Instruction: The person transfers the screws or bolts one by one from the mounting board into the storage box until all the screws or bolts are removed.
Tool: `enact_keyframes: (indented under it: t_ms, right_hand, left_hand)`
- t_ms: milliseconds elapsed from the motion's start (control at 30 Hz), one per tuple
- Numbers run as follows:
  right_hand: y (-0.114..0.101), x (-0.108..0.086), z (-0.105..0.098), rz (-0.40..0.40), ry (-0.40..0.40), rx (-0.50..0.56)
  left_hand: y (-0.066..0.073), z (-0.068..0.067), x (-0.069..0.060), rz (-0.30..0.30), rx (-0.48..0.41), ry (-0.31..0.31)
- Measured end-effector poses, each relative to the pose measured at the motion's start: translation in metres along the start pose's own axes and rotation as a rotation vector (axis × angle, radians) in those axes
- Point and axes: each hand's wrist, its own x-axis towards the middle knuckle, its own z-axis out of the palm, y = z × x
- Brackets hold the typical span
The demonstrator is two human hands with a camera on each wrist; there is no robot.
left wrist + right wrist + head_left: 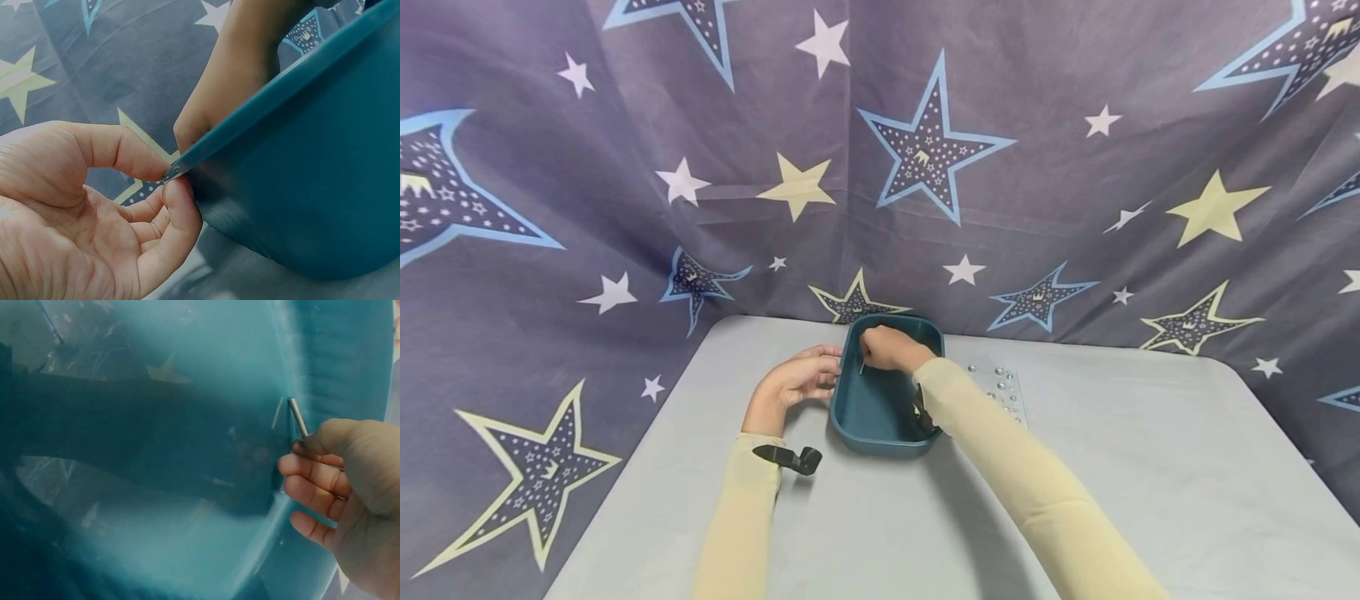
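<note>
A teal rectangular basin [880, 408] with rounded corners stands at the back of the table. At its left side my left hand [805, 379] pinches the rim between thumb and fingers; in the left wrist view that hand [94, 206] meets the basin wall [300, 169]. Inside the basin, near the back left, my right hand [891, 346] holds a thin metal rod [862, 367] pointing down. The right wrist view has the rod [299, 417] pinched between thumb and forefinger of the right hand [356, 481], its tip close to the glossy inner surface, which mirrors it.
Right of the basin lies a clear sheet [1021, 400] with several shiny round beads or bumps [1000, 385], partly hidden by the right sleeve. The pale table [1150, 450] meets a star-patterned cloth [1045, 208] behind and at the left. Each wrist carries a black camera mount [797, 459].
</note>
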Motion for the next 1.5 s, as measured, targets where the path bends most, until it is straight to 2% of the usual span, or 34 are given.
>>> enact_keyframes:
  t_ms: [467, 1500]
  right_hand:
    - [-0.0004, 0.0004, 0.0018, 0.0, 0.002, -0.009]
    - [-0.0042, 0.0045, 0.0084, 0.018, 0.014, -0.111]
  left_hand:
    - [0.0006, 0.0004, 0.0007, -0.007, -0.011, 0.002]
    - [-0.0008, 0.0, 0.0008, 0.006, -0.006, -0.004]
